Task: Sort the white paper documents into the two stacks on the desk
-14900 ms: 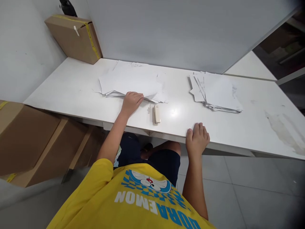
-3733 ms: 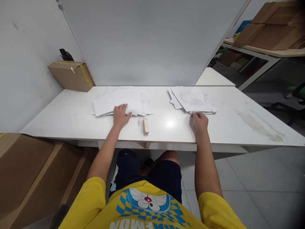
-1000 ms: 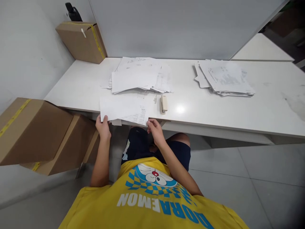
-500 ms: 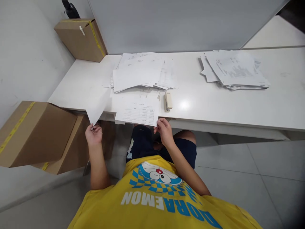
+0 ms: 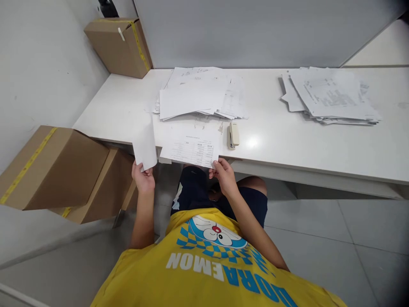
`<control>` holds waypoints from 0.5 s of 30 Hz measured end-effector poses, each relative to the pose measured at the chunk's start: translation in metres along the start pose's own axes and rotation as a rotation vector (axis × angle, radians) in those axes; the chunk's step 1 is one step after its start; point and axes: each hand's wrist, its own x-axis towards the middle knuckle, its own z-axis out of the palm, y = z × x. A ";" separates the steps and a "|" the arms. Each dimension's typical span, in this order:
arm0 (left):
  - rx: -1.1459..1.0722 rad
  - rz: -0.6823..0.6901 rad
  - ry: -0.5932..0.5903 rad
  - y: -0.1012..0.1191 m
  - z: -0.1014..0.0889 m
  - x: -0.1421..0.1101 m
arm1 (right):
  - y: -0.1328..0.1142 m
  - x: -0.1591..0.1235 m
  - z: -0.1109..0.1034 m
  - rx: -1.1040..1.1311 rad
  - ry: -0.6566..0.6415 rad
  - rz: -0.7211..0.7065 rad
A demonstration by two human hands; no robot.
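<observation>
At the table's front edge, my left hand (image 5: 144, 178) is closed on the lower edge of a curled white sheet of paper (image 5: 143, 143). My right hand (image 5: 223, 172) pinches the near right corner of a printed sheet (image 5: 188, 150), which bears a table of text and juts slightly over the edge. Just right of that sheet lies a cream stapler (image 5: 233, 135), touched by neither hand. Behind it is a loose pile of papers (image 5: 193, 96), its sheets lying at different angles.
Another stack of papers (image 5: 332, 94) lies on the right of the white table (image 5: 268, 128). A cardboard box (image 5: 119, 47) stands at the back left corner. More cardboard boxes (image 5: 60, 166) are at the left, beside the table. A grey panel (image 5: 239, 34) borders the back.
My left hand has moved right with its sheet, which now shows more of its face and curls. My right hand keeps its pinch on the printed sheet. The view has shifted slightly.
</observation>
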 end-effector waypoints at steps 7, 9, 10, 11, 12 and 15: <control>0.205 0.292 0.205 0.010 -0.044 0.044 | -0.027 0.004 -0.001 -0.125 0.011 -0.248; 0.235 0.339 0.246 0.015 -0.050 0.049 | -0.044 0.001 -0.004 -0.173 0.024 -0.360; 0.259 0.351 0.271 0.017 -0.051 0.050 | -0.054 -0.001 -0.005 -0.193 0.028 -0.420; 0.286 0.353 0.294 0.017 -0.050 0.049 | -0.064 -0.003 -0.006 -0.208 0.031 -0.483; 0.313 0.344 0.302 0.017 -0.048 0.048 | -0.075 -0.004 -0.005 -0.219 0.025 -0.540; 0.358 0.298 0.220 0.010 -0.034 0.039 | -0.105 -0.005 -0.003 -0.245 -0.024 -0.684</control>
